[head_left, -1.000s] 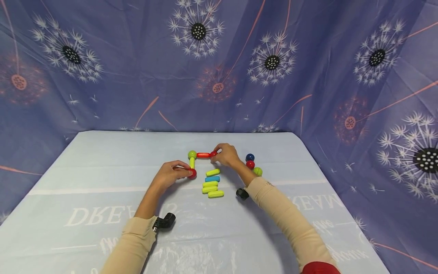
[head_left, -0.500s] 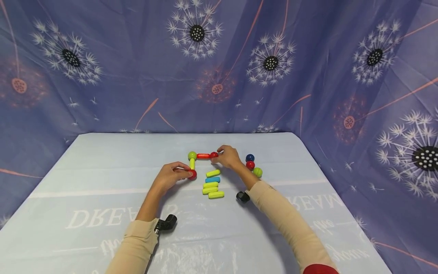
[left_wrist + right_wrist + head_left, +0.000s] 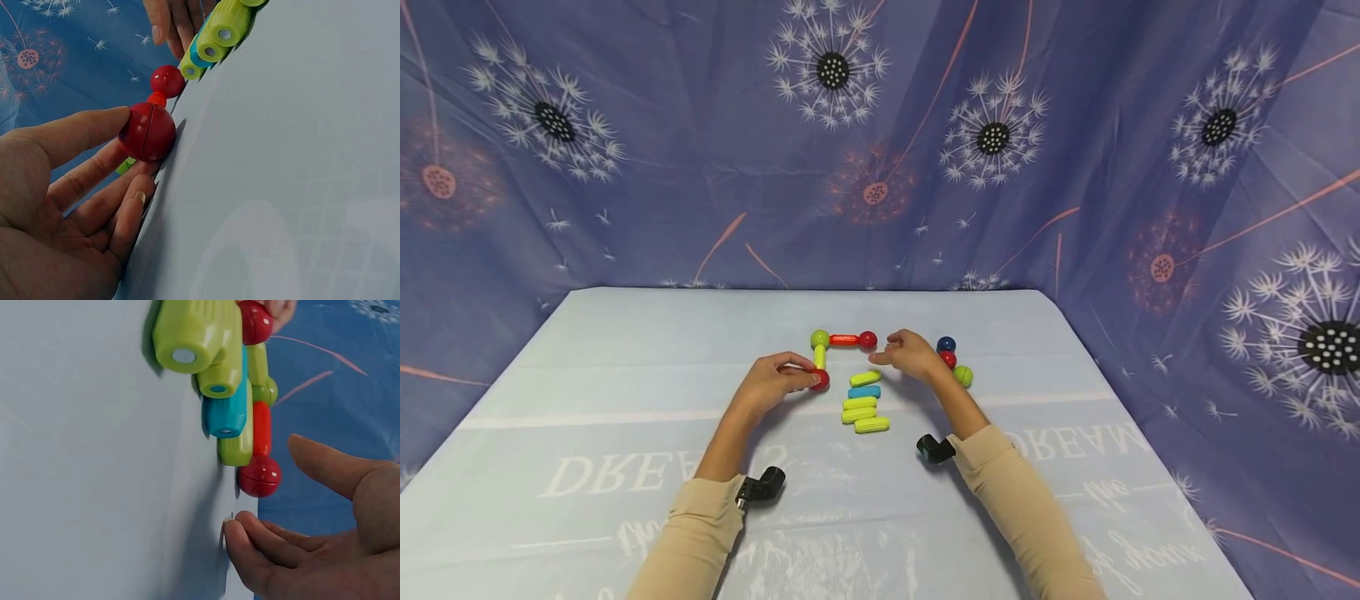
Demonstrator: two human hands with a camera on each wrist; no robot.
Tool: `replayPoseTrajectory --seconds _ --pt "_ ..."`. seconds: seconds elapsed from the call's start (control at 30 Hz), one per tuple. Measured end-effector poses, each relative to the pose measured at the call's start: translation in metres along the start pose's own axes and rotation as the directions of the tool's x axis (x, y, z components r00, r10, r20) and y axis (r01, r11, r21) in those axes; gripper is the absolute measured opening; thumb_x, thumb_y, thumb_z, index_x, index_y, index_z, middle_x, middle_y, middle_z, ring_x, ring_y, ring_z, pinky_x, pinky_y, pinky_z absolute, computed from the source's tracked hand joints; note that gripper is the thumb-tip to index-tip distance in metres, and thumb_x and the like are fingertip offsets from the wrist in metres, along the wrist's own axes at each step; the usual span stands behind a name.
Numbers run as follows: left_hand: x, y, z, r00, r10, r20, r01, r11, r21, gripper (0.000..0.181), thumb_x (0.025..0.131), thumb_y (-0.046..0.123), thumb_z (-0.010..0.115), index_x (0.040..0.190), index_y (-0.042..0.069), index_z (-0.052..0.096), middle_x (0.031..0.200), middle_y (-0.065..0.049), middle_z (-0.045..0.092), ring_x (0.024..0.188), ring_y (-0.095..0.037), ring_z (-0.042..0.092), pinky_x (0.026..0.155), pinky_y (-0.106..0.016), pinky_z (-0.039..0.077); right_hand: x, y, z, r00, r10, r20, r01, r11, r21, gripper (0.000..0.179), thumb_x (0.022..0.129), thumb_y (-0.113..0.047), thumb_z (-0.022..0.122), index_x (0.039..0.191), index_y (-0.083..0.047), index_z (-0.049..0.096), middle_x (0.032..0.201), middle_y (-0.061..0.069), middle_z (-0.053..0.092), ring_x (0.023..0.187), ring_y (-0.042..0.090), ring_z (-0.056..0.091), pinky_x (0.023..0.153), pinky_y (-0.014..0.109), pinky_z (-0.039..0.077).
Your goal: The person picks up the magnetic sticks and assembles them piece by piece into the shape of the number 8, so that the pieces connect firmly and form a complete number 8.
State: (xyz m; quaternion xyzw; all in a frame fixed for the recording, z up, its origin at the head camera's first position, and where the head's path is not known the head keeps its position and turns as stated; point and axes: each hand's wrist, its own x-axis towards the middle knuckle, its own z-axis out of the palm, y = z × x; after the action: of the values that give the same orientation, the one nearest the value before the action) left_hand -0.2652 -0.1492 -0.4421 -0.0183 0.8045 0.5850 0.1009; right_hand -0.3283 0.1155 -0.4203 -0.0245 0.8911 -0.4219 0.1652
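Between thumb and fingers my left hand [image 3: 769, 385] pinches a red magnetic ball [image 3: 149, 132]. From that ball a yellow-green magnetic rod [image 3: 820, 358] runs back to a green ball [image 3: 819, 339]. A red rod [image 3: 844, 340] leads right from there to a second red ball [image 3: 259, 476], so the pieces form an angled chain. My right hand [image 3: 913, 357] hovers just right of this second ball, thumb and fingers spread, holding nothing. In front of it lie several yellow-green rods [image 3: 872, 425] and one blue rod [image 3: 865, 392], roughly in a column.
Right of my right hand, a dark blue ball [image 3: 946, 344], a red ball [image 3: 948, 360] and a green ball [image 3: 963, 377] sit close together. A pale printed cloth covers the table [image 3: 625, 350]. Purple dandelion curtains [image 3: 700, 167] hang behind it and on the right.
My right hand has let go of the far red ball and drawn back a little to the right and nearer. The left hand keeps its place on the near red ball.
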Motion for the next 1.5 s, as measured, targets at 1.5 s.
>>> replayPoseTrajectory --seconds 1.5 --pt "0.003 -0.003 0.0 1.0 0.013 -0.002 -0.013 0.999 0.033 0.037 0.088 0.029 0.08 0.116 0.008 0.072 0.102 -0.004 0.078 0.108 -0.022 0.062 0.084 -0.035 0.042 -0.017 0.005 0.013 0.993 -0.107 0.053 0.109 0.993 -0.037 0.03 0.083 -0.01 0.075 0.112 -0.018 0.079 0.114 0.001 0.075 0.106 0.021 0.063 0.095 0.04 0.049"
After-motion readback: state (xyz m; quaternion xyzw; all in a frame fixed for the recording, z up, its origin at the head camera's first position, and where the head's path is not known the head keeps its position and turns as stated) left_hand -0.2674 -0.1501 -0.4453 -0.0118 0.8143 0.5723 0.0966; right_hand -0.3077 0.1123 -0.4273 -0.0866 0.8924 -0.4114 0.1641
